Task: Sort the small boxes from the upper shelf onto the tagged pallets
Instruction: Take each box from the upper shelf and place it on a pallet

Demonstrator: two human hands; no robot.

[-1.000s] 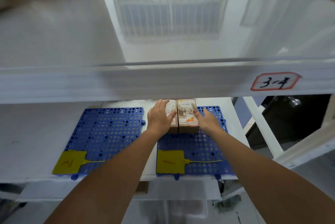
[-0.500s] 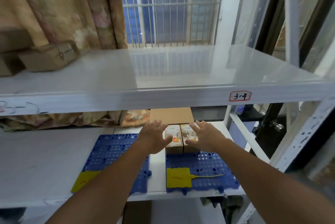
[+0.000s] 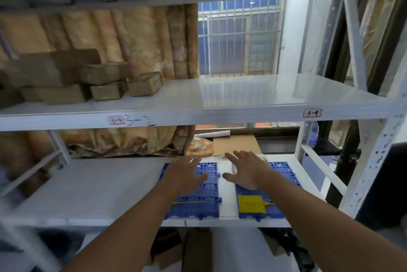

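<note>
Several boxes: a pile of small brown boxes (image 3: 103, 82) sits at the far left of the upper shelf (image 3: 253, 97), stacked in two rough layers, blurred.
Box axes: the long sides mostly run left to right; the rightmost box (image 3: 144, 84) stands alone, turned slightly askew.
Pallets: two blue perforated pallets lie side by side on the lower shelf (image 3: 88, 183), long axes running near to far, a white strip of shelf between them.
Left pallet (image 3: 204, 201): a thin yellow tie shows on it; its tag is hidden by the forearm.
Right pallet (image 3: 284, 174): a yellow tag (image 3: 251, 203) lies at its near edge.
Hands: left hand (image 3: 185, 174) and right hand (image 3: 246, 172) are both spread flat, fingers straight, holding nothing, above the pallets' far halves.
In the way: the hands hide the far ends of the pallets, so what lies there cannot be told.
Around: patterned curtain (image 3: 132, 38) behind the boxes, barred window (image 3: 237, 36) to the right, flat cardboard (image 3: 236, 145) beyond the pallets, red-framed label (image 3: 312, 113) on the shelf edge.
</note>
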